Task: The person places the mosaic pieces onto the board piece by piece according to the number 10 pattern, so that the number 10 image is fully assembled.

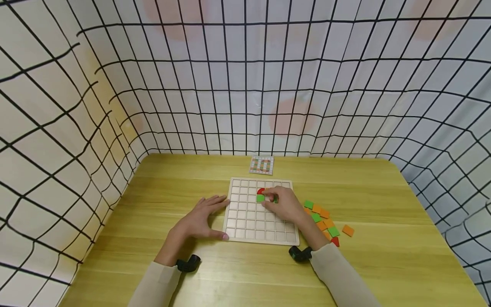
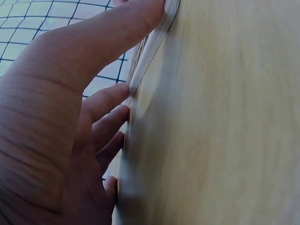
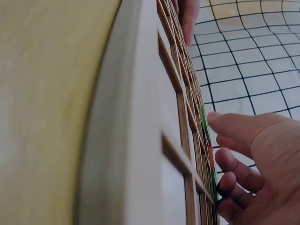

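Observation:
A pale wooden board [image 1: 242, 213] divided into square cells lies at the middle of the table. My left hand [image 1: 199, 218] spreads its fingers along the board's left side, with the thumb [image 1: 220, 235] at the near left corner. Over the upper right cells hovers my right hand [image 1: 284, 204], its thumb and forefinger apart and the other fingers bent; no tile shows between them. By the fingertips, a red rounded tile [image 1: 261, 191] and a green square tile [image 1: 260, 198] sit in cells. Another green tile [image 3: 214, 185] shows beneath the fingers in the right wrist view.
Right of the board lie loose orange, green and red tiles, among them a green tile [image 1: 308, 204] and a separate orange tile [image 1: 348, 230]. A small patterned card [image 1: 261, 165] lies beyond the board. White walls with black grid lines [image 1: 245, 76] enclose the table [image 1: 383, 264].

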